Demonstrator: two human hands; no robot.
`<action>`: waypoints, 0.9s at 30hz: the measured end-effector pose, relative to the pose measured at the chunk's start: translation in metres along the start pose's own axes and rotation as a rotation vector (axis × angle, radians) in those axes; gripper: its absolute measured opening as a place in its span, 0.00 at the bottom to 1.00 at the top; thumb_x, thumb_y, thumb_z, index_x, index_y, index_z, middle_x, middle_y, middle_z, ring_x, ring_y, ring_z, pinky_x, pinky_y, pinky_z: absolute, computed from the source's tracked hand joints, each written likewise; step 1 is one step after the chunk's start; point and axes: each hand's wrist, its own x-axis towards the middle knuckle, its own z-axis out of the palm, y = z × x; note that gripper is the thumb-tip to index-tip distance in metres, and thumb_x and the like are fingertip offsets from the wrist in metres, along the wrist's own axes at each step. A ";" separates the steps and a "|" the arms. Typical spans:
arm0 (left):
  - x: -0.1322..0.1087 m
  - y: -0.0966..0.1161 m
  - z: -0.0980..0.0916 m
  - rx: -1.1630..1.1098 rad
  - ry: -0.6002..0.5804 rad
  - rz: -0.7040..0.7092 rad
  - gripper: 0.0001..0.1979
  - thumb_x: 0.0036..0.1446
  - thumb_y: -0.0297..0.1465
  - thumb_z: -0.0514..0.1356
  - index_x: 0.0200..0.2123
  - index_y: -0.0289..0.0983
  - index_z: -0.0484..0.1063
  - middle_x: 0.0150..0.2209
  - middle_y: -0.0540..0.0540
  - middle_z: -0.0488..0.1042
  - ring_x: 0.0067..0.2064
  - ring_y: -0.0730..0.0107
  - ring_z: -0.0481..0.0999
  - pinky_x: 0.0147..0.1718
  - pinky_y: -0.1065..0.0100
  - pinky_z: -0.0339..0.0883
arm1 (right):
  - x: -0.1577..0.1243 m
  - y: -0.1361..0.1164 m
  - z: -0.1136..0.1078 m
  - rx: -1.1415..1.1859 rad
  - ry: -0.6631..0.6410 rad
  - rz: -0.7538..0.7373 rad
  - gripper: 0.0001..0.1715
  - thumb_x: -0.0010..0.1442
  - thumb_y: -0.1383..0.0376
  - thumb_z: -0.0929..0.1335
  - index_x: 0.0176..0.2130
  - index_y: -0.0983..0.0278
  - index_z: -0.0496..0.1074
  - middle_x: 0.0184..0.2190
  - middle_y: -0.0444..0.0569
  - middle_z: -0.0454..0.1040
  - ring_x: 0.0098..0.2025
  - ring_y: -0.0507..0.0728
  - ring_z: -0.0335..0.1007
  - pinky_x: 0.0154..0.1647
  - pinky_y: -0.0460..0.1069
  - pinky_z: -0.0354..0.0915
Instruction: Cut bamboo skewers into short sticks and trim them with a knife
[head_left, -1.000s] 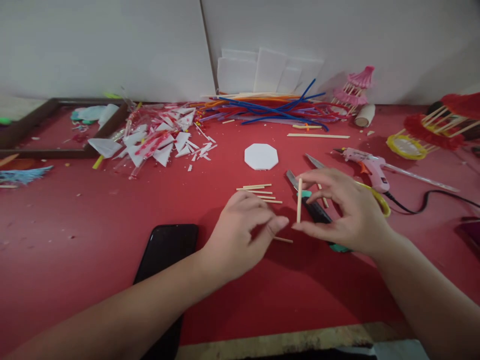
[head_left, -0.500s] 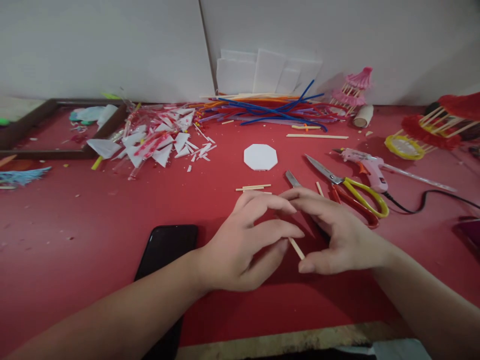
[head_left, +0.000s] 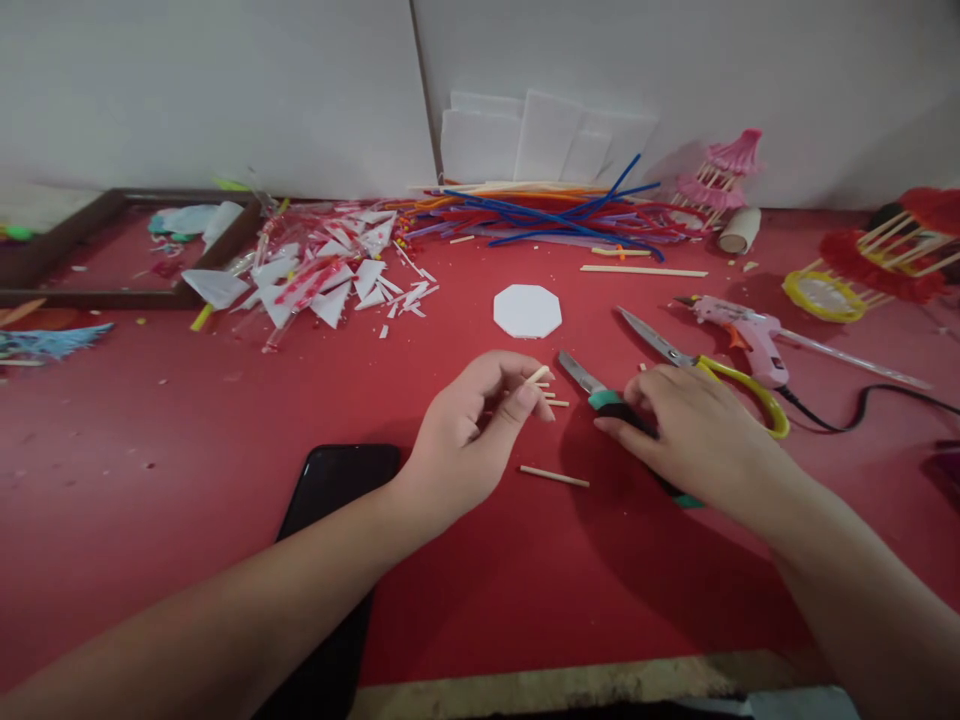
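Note:
My left hand (head_left: 469,435) pinches a short wooden stick (head_left: 538,375) between thumb and finger, above a few more short sticks (head_left: 556,403). Another short stick (head_left: 555,476) lies alone on the red table, to the right of that hand. My right hand (head_left: 675,420) is over the black and green handle of a utility knife (head_left: 581,374), thumb and fingers apart on either side of it. Its blade points up and left. A white octagonal piece (head_left: 527,311) lies flat beyond my hands.
Scissors (head_left: 652,337) and a pink glue gun (head_left: 750,335) lie to the right. A black phone (head_left: 337,490) is under my left forearm. Pipe cleaners (head_left: 555,215), paper scraps (head_left: 330,275) and a brown frame (head_left: 112,298) lie farther back.
My hands have moved apart. The stick between them now lies on the table, my left hand has a stick in its pinch, and my right hand has moved over the knife.

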 end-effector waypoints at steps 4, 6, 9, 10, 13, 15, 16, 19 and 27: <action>-0.001 0.000 -0.001 -0.051 -0.034 -0.038 0.12 0.66 0.38 0.50 0.40 0.39 0.69 0.25 0.53 0.64 0.24 0.77 0.61 0.25 0.73 0.58 | 0.003 -0.009 -0.005 0.047 -0.060 0.151 0.15 0.51 0.55 0.70 0.23 0.60 0.64 0.21 0.46 0.70 0.26 0.58 0.66 0.25 0.51 0.56; -0.002 -0.002 -0.002 -0.079 -0.034 -0.040 0.14 0.66 0.40 0.49 0.40 0.39 0.70 0.24 0.54 0.60 0.23 0.76 0.58 0.25 0.72 0.57 | 0.003 -0.010 -0.008 0.105 -0.072 0.241 0.15 0.49 0.54 0.70 0.22 0.59 0.65 0.19 0.44 0.70 0.22 0.57 0.65 0.21 0.50 0.53; -0.002 -0.005 -0.002 -0.087 -0.046 -0.048 0.12 0.66 0.40 0.50 0.40 0.40 0.69 0.25 0.53 0.61 0.24 0.75 0.58 0.26 0.72 0.57 | 0.003 -0.008 -0.011 0.221 -0.016 0.301 0.15 0.49 0.52 0.70 0.24 0.59 0.66 0.18 0.43 0.71 0.20 0.56 0.65 0.19 0.49 0.53; -0.002 -0.006 -0.002 -0.085 -0.058 -0.051 0.12 0.66 0.39 0.50 0.40 0.40 0.68 0.25 0.53 0.62 0.25 0.75 0.60 0.26 0.72 0.57 | 0.002 -0.008 -0.012 0.287 0.001 0.298 0.14 0.49 0.53 0.71 0.25 0.60 0.68 0.19 0.43 0.71 0.20 0.55 0.66 0.19 0.49 0.55; -0.002 -0.005 -0.001 -0.078 -0.092 -0.058 0.11 0.66 0.39 0.49 0.39 0.39 0.66 0.27 0.52 0.67 0.27 0.75 0.62 0.28 0.71 0.58 | 0.002 -0.010 -0.015 0.511 0.051 0.242 0.10 0.51 0.57 0.70 0.32 0.60 0.72 0.24 0.43 0.75 0.24 0.55 0.70 0.24 0.49 0.62; -0.003 -0.005 0.000 -0.070 -0.104 -0.062 0.11 0.67 0.38 0.49 0.39 0.38 0.66 0.27 0.52 0.66 0.26 0.75 0.61 0.29 0.71 0.58 | 0.001 -0.013 -0.018 0.565 0.126 0.156 0.09 0.54 0.60 0.69 0.37 0.60 0.72 0.30 0.46 0.76 0.30 0.55 0.72 0.29 0.49 0.65; -0.004 -0.004 0.001 -0.074 -0.104 -0.057 0.12 0.67 0.38 0.48 0.40 0.38 0.66 0.27 0.52 0.65 0.26 0.75 0.60 0.29 0.71 0.58 | 0.001 -0.015 -0.020 0.560 0.169 0.104 0.09 0.55 0.61 0.68 0.38 0.60 0.71 0.33 0.47 0.76 0.33 0.56 0.72 0.32 0.49 0.65; -0.005 -0.005 0.002 -0.083 -0.105 -0.005 0.12 0.67 0.37 0.47 0.40 0.38 0.66 0.28 0.51 0.62 0.28 0.74 0.60 0.30 0.71 0.59 | -0.003 -0.020 -0.024 0.536 0.228 -0.047 0.09 0.59 0.61 0.65 0.41 0.60 0.68 0.34 0.47 0.74 0.34 0.56 0.70 0.33 0.49 0.65; -0.003 -0.006 0.000 -0.073 -0.186 0.169 0.03 0.62 0.26 0.54 0.38 0.38 0.66 0.33 0.49 0.68 0.33 0.72 0.68 0.34 0.71 0.62 | -0.009 -0.038 -0.021 0.435 0.105 -0.199 0.30 0.62 0.40 0.56 0.36 0.62 0.65 0.22 0.42 0.67 0.21 0.51 0.61 0.21 0.45 0.51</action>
